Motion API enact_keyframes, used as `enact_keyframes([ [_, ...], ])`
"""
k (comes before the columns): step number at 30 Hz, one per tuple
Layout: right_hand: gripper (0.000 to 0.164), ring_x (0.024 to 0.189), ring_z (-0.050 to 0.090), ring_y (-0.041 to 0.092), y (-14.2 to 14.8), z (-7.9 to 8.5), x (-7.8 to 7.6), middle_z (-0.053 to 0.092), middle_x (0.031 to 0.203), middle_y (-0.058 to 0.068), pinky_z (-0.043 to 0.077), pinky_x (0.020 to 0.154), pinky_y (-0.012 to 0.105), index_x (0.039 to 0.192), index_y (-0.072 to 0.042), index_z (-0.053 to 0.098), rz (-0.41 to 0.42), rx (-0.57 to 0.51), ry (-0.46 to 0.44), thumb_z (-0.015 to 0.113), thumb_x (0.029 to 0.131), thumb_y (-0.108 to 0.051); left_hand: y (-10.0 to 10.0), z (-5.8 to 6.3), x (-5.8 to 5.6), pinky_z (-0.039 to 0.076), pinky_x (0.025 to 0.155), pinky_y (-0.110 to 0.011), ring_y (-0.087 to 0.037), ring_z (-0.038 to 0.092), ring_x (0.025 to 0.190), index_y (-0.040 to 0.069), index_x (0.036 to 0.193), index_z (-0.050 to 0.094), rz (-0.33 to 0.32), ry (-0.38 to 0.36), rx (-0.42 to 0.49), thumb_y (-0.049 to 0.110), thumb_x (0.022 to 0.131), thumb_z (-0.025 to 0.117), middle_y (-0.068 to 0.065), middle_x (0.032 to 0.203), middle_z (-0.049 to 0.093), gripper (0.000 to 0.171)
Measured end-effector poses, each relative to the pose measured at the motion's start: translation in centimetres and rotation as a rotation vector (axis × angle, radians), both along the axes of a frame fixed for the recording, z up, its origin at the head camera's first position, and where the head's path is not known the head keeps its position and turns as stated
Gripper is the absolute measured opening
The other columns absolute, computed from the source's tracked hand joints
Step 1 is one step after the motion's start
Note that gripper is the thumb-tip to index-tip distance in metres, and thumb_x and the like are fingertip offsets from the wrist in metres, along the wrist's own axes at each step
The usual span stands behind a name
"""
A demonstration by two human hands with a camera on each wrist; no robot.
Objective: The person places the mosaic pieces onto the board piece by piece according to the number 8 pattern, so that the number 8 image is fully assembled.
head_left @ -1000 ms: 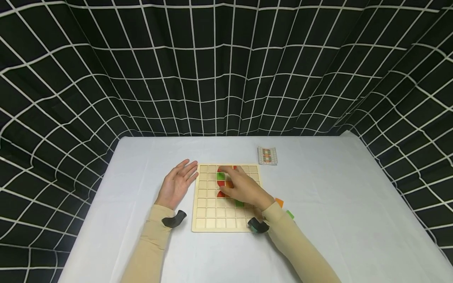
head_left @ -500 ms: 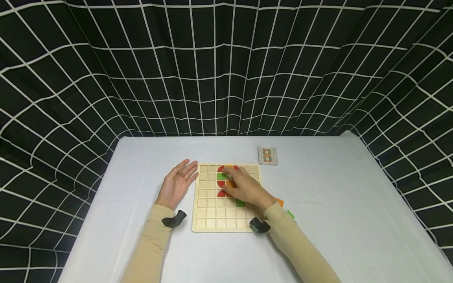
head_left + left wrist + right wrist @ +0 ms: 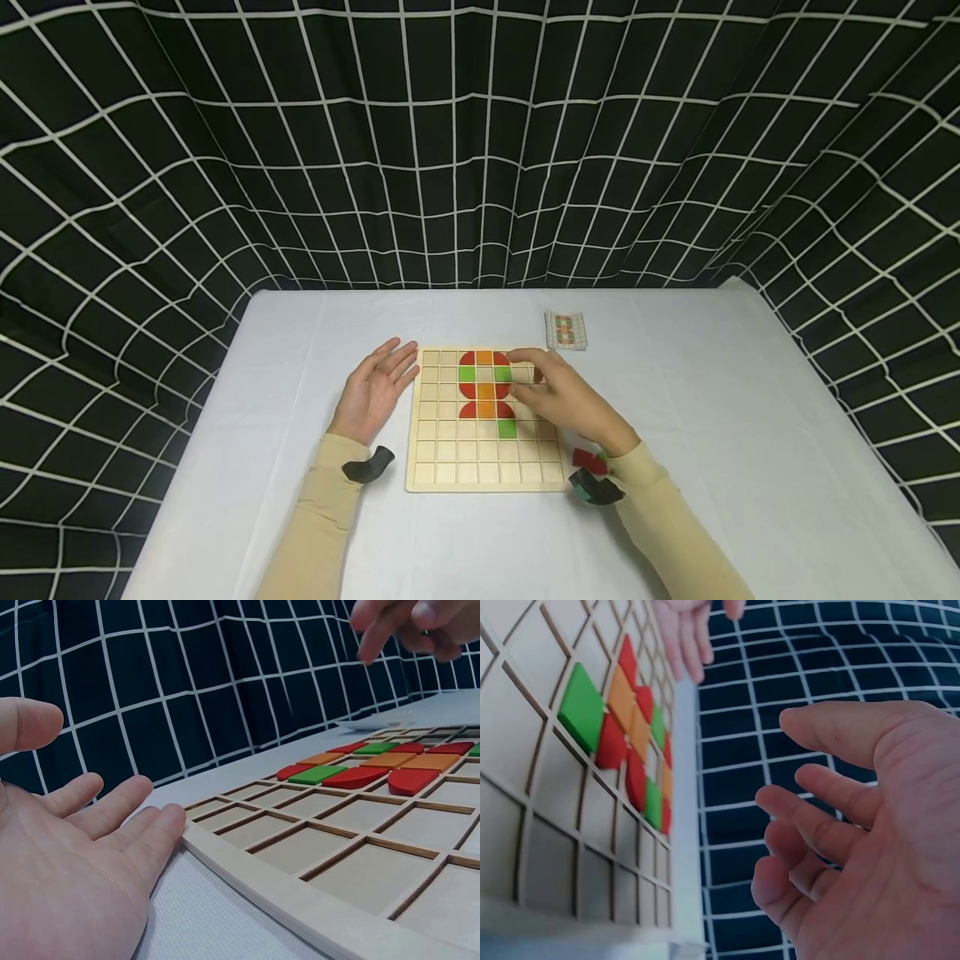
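Note:
A pale wooden grid board [image 3: 446, 473] lies on the white table. Set in its cells are red rounded tiles [image 3: 467, 389], orange square tiles [image 3: 486, 390] and green square tiles, one green tile [image 3: 507, 428] sitting lowest at the right column. My right hand [image 3: 566, 396] hovers over the board's right side, fingers loosely bent and thumb apart. The right wrist view shows nothing between the fingers of that hand [image 3: 855, 817]. My left hand [image 3: 369, 400] rests palm up beside the board, its fingertips [image 3: 174, 817] right at the left edge.
Behind the board's far right corner lies a small stack of pattern cards [image 3: 566, 331]. Loose tiles, including a red one [image 3: 583, 459], lie near the board's right edge, partly hidden by the right wrist. A black gridded curtain [image 3: 480, 150] surrounds the table's back and sides.
My right hand has drawn back to the right off the tiles, uncovering the red, orange and green pattern. Its forearm now covers the loose orange tile. The left hand has stayed still.

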State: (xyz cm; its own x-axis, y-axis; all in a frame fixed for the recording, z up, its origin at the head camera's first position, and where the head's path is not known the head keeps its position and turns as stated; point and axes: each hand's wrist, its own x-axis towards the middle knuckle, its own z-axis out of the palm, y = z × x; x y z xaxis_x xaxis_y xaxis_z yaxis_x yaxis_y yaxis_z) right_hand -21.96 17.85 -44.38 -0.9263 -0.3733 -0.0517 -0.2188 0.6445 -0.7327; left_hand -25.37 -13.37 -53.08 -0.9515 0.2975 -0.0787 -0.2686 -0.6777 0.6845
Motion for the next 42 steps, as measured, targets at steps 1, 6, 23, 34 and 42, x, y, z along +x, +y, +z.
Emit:
enact_keyframes([
  [1,0.048,0.092,0.049,0.025,0.3,0.3,0.3,0.058,0.118,0.015,0.047,0.063,0.028,0.143,-0.017,0.053,-0.005,-0.006,0.002,0.067,0.098,-0.023,0.0,0.0,0.0,0.023,0.132,-0.038,-0.029,0.018,0.158,0.004,0.161,0.010,-0.001,-0.001,0.001,0.025,0.113,0.025,-0.021,0.168,0.020,0.055],
  [6,0.043,0.068,0.049,0.021,2.1,1.5,1.9,0.059,0.111,0.013,0.043,0.044,0.023,0.139,-0.020,0.055,-0.044,-0.002,0.014,0.068,0.098,-0.022,0.0,-0.1,-0.1,0.023,0.132,-0.038,-0.029,0.018,0.158,0.004,0.161,0.011,-0.001,-0.003,0.000,0.026,0.113,0.026,-0.020,0.168,0.020,0.055],
  [23,0.035,0.069,0.048,0.017,8.1,1.5,6.1,0.061,0.095,0.004,0.041,0.054,0.021,0.129,-0.016,0.063,-0.181,0.099,0.114,0.071,0.096,-0.019,0.1,0.1,-0.1,0.022,0.133,-0.038,-0.029,0.016,0.159,0.006,0.162,0.008,-0.004,-0.014,0.008,0.026,0.113,0.026,-0.020,0.169,0.016,0.056],
  [34,0.037,0.086,0.052,0.009,9.9,-0.5,7.8,0.066,0.106,0.005,0.047,0.064,0.018,0.129,-0.004,0.064,-0.216,0.130,0.164,0.072,0.094,-0.015,0.2,-0.3,-0.1,0.023,0.132,-0.038,-0.030,0.017,0.159,0.006,0.162,0.008,-0.011,-0.005,0.000,0.026,0.113,0.025,-0.020,0.169,0.017,0.056],
  [42,0.036,0.085,0.050,0.009,10.2,-1.5,8.7,0.059,0.099,0.001,0.046,0.061,0.018,0.126,-0.001,0.066,-0.296,0.166,0.078,0.070,0.096,-0.021,0.1,-0.2,0.0,0.025,0.132,-0.037,-0.029,0.018,0.158,0.007,0.162,0.008,-0.001,-0.004,-0.011,0.026,0.113,0.025,-0.020,0.169,0.018,0.055],
])
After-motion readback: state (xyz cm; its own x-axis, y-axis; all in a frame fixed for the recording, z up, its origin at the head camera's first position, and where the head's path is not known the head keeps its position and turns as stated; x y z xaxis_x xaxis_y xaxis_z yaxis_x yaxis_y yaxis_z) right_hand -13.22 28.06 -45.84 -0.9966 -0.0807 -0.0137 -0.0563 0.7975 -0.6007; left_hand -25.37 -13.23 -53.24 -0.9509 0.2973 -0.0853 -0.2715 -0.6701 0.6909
